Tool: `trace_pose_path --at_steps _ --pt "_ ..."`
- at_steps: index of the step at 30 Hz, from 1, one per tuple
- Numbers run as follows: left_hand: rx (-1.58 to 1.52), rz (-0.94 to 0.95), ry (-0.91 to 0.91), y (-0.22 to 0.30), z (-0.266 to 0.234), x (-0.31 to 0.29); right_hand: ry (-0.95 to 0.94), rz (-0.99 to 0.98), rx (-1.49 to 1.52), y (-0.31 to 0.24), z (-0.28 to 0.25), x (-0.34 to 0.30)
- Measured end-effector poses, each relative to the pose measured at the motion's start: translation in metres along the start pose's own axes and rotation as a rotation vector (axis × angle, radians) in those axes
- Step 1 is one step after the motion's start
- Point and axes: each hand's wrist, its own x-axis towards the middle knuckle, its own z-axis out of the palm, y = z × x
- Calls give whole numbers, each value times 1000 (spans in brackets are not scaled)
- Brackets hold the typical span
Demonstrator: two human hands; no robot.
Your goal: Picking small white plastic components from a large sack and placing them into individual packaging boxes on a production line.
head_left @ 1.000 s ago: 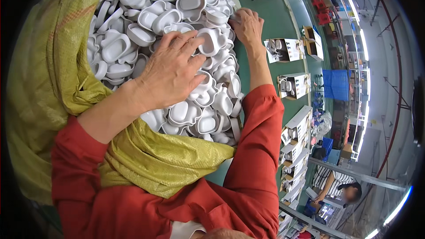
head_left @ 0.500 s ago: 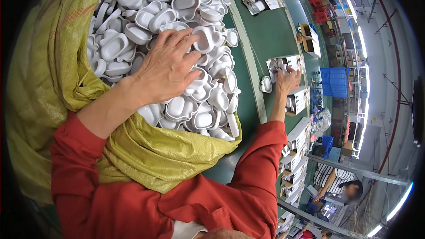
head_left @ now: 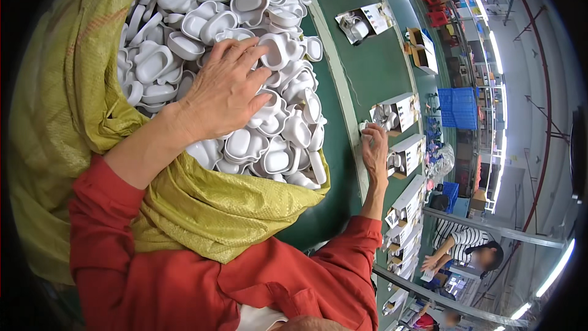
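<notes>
My left hand (head_left: 226, 89) lies palm down on a heap of white cloud-shaped plastic parts (head_left: 248, 144), its fingers apart; what lies under the palm is hidden. The heap fills a yellow woven sack (head_left: 239, 211). Further right, my right hand (head_left: 375, 153) has its fingertips closed on one white plastic part (head_left: 362, 127) at the rail of the green belt. Only a bit of that part shows past the fingers. Just beyond the hand stands an open printed carton (head_left: 405, 112) with white pieces inside, and another carton (head_left: 409, 153) sits right beside the wrist.
More open cartons (head_left: 364, 22) lie along the green conveyor belt (head_left: 373, 64). An open brown-and-white box (head_left: 424, 52) stands at its far edge, near blue crates (head_left: 458, 108). At lower right, beyond a metal bar (head_left: 496, 228), a person in a striped shirt (head_left: 456, 239) is at work.
My right hand has come out of the carton, moved nearer and left, and closed on the white part by the rail. The cartons have shifted nearer along the belt. My left hand has barely moved.
</notes>
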Motion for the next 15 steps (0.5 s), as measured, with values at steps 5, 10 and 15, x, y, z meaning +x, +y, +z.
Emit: trace_pose_path --at_steps 5,10,15 --pt "-20 4 5 1 1 2 94 -14 -13 -2 14 18" --pt "3 -9 -12 3 -5 -5 250 -73 82 -21 17 107" --pt "-2 -23 -8 2 -3 -8 379 -11 160 -24 42 188"
